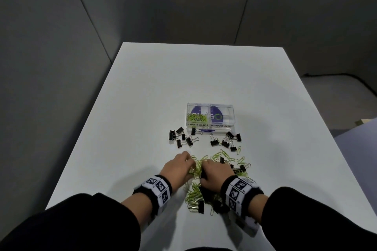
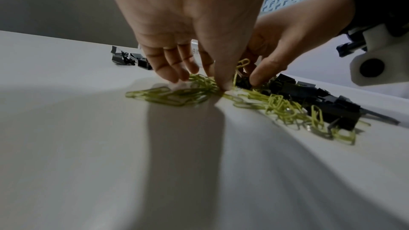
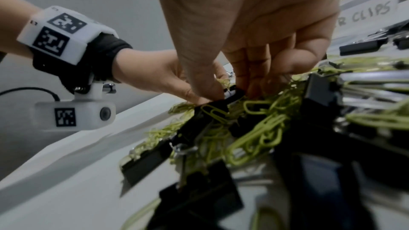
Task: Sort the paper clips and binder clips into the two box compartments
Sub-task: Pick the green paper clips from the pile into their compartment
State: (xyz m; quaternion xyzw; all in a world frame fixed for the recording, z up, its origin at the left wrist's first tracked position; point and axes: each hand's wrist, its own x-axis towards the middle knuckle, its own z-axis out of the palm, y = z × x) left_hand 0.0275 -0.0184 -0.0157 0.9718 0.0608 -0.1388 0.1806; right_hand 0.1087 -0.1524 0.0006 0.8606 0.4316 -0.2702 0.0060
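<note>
Two hands work close together at the near end of a white bench (image 1: 142, 91), whose long axis runs straight away from the person. Beyond the hands, along that same axis and a little to the right, a clear plastic box (image 1: 210, 106) lies crosswise, its two compartments side by side. The left compartment (image 1: 197, 117), labelled "PAPER CLIPS", holds a small heap of green clips; the right compartment (image 1: 222, 118), labelled "BINDER CLIPS", looks empty. Between the box and the hands, two loose groups of black binder clips (image 1: 183, 138) sit just in front of the box, one to the left, one to the right. Nearer the person is a tangled heap (image 1: 206, 181) of green paper clips mixed with more black binder clips, and both hands are in it. The left hand (image 1: 179, 166) reaches down with fingers loosely extended, its fingertips (image 2: 175, 76) touching green paper clips (image 2: 177, 95) at the heap's left edge; whether it pinches any cannot be told. The right hand (image 1: 214, 177) has thumb and fingers curled together, apparently pinching a black binder clip (image 3: 230, 97) near the middle of the heap. Judging by position, the right hand sits more in line with the binder clip compartment, the left hand with the paper clip one, so each carry goes straight forward, over the scattered binder clips, to the box.
</note>
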